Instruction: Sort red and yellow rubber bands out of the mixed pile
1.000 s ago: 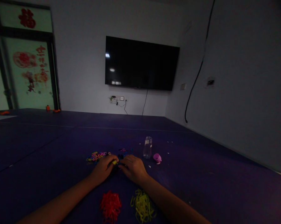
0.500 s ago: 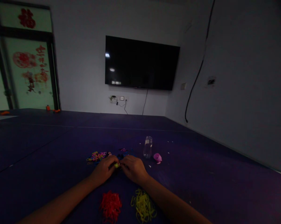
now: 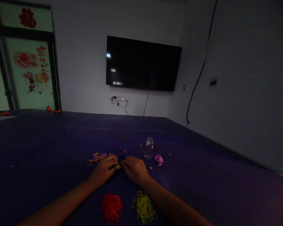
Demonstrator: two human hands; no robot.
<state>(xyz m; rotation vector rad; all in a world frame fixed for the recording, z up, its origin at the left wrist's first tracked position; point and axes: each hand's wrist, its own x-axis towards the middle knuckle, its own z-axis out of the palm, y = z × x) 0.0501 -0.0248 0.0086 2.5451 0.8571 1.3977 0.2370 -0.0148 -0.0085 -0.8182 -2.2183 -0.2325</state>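
My left hand (image 3: 105, 168) is closed, with a small yellow rubber band bundle (image 3: 118, 167) showing at its fingertips. Close beside it, my right hand (image 3: 135, 169) is bent down with its fingers pinched together; what they hold is too small and dark to make out. Dark blue rubber bands (image 3: 121, 158) lie just beyond the fingertips. A mixed-colour pile of rubber bands (image 3: 98, 158) sits past my left hand. Nearer to me, between my forearms, are a heap of red rubber bands (image 3: 111, 208) and a heap of yellow rubber bands (image 3: 144, 207).
A clear bottle (image 3: 149, 149) stands upright beyond my right hand, with a pink cup-like piece (image 3: 158, 159) to its right. White scraps dot the purple surface (image 3: 202, 175). Orange objects (image 3: 57, 111) lie far left. A television (image 3: 143, 64) hangs on the wall.
Both hands stay in nearly the same place. The fingers shift slightly, and the yellow bundle at the left fingertips is a little more covered.
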